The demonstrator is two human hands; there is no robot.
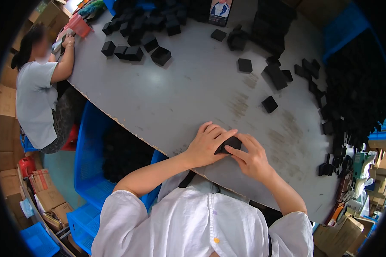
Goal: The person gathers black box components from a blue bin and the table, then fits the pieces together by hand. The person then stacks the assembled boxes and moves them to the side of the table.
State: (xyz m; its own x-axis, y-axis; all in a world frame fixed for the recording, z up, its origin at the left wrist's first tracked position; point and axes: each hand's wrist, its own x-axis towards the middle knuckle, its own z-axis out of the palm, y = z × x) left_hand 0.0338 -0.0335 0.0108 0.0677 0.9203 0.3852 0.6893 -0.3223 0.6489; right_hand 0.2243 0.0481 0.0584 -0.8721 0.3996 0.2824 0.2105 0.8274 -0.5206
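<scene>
A small black box (232, 144) is held between my two hands, close over the grey table near its front edge. My left hand (209, 144) is closed along the box's left side, fingers bent round its far edge. From the other side my right hand (254, 157) grips it, with a fingertip pressed on the dark face. Its lower side is hidden by the fingers. Beyond my hands, a single black box (269, 104) lies on the table to the right, and another black piece (245, 65) lies farther back.
Many black boxes (161, 55) are heaped at the back left. A large black pile (356, 90) fills the right side. A co-worker (40, 85) sits at the table's left end. Blue crates (83, 167) stand below the worn table edge. A phone-like screen (220, 12) stands at the back.
</scene>
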